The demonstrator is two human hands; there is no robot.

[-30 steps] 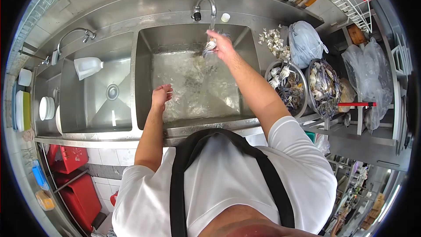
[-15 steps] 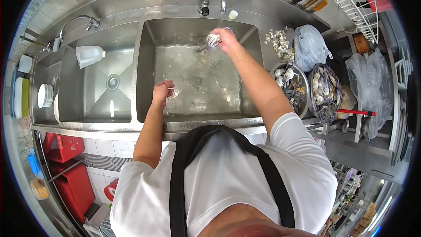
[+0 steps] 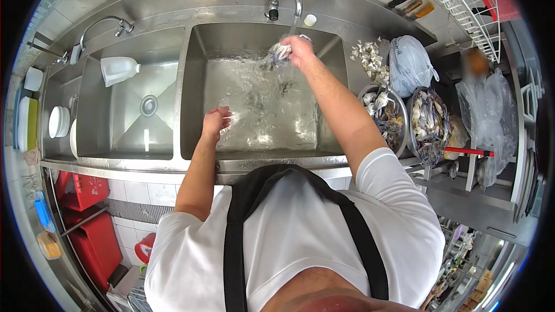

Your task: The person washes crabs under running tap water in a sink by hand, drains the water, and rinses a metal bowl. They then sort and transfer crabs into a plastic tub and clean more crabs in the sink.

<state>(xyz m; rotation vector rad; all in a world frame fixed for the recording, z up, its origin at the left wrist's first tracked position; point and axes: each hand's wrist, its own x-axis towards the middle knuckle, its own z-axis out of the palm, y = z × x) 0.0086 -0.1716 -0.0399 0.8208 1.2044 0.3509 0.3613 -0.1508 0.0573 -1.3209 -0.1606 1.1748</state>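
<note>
My right hand is closed round a pale crab with dark legs, at the back of the large steel sink. Water runs from the curved tap onto the hand and the crab. Below them, the water in the sink is rippled and splashing. My left hand hangs over the left part of this sink, fingers stretched out, holding nothing.
Right of the sink stand a steel bowl of crab pieces, a second heap of crabs, a pile of pale scraps and a tied plastic bag. A white jug lies in the left sink.
The crab and my right hand have shifted slightly under the tap, with more splashing and ripples in the water. My left hand stays nearly where it was.
</note>
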